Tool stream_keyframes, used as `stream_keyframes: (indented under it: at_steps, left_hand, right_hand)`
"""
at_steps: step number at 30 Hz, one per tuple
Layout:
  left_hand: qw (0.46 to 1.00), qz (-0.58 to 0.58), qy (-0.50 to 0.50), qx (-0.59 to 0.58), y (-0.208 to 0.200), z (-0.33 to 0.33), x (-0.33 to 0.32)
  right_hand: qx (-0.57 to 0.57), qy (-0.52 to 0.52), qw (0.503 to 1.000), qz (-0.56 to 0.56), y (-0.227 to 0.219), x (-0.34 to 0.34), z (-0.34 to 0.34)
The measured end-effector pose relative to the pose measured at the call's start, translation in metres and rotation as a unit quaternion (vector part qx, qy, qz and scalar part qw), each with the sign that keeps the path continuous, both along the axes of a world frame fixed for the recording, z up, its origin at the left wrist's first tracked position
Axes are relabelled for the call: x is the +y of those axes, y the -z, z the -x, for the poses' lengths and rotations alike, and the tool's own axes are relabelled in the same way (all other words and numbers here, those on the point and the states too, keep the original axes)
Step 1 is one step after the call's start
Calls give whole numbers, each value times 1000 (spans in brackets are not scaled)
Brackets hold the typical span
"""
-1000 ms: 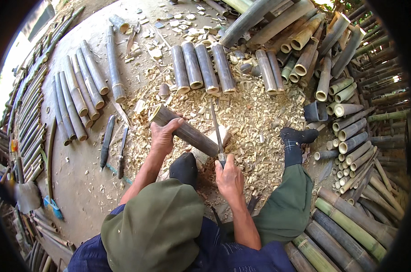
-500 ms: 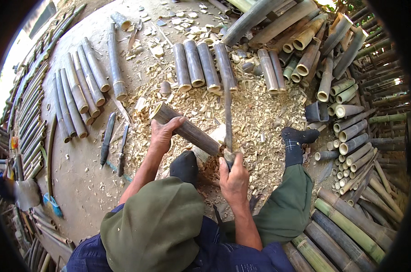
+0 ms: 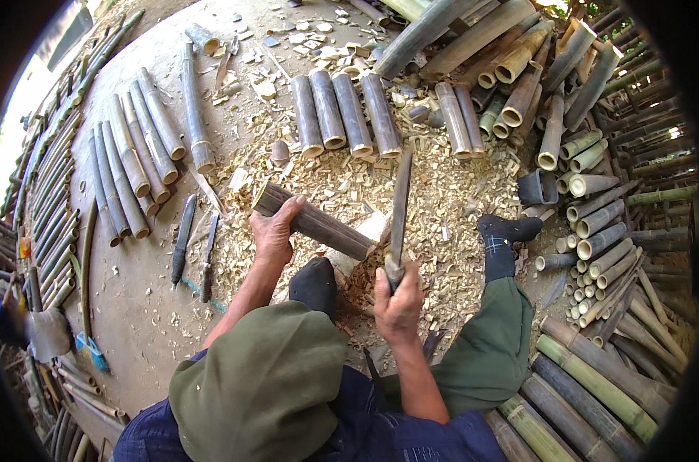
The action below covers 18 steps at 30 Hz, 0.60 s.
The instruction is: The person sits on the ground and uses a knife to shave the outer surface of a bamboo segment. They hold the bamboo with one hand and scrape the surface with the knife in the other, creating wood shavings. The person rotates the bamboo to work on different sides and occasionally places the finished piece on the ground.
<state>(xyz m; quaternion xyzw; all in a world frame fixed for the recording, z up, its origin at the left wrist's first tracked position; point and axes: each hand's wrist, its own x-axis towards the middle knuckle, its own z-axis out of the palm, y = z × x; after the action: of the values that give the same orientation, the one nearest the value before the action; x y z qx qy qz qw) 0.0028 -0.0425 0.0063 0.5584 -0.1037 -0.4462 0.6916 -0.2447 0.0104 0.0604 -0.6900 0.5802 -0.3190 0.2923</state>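
My left hand (image 3: 274, 232) is wrapped round the upper left part of a dark bamboo section (image 3: 318, 225), which slants down to the right. Its lower right end meets a pale wooden block (image 3: 371, 231) on the chip-covered ground. In my right hand (image 3: 399, 304) is the handle of a long-bladed knife (image 3: 401, 212), the blade pointing away from me just right of the bamboo's lower end. A gap shows between the blade and the bamboo. My sock-covered left foot (image 3: 314, 283) is close to the block.
Pale wood chips (image 3: 457, 200) cover the ground. Several cut bamboo sections (image 3: 340, 115) lie beyond my hands. Two knives (image 3: 183, 240) rest at left, near long bamboo pieces (image 3: 130, 154). A black container (image 3: 537, 189) stands at right beside stacked bamboo (image 3: 600, 223).
The knife has swung up and tilted, its blade now looking shorter and broader, clear of the bamboo's end. The bamboo section has rolled or shifted slightly in my left hand.
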Motion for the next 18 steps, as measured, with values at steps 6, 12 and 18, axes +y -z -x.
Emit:
stream_keyframes:
  at_steps: [6,12,18]
  left_hand:
    - [997,40,63,-28,3,0,-3]
    - [994,-10,109,-5,2,-23,14]
    - [990,-20,136,-34,1,-16,2]
  right_hand:
    - [172,-33,956,-236,56,-4,26]
    - [-22,-5,1000,-17,-20,4,-7]
    - [143,-8,963,-226,49,-20,14]
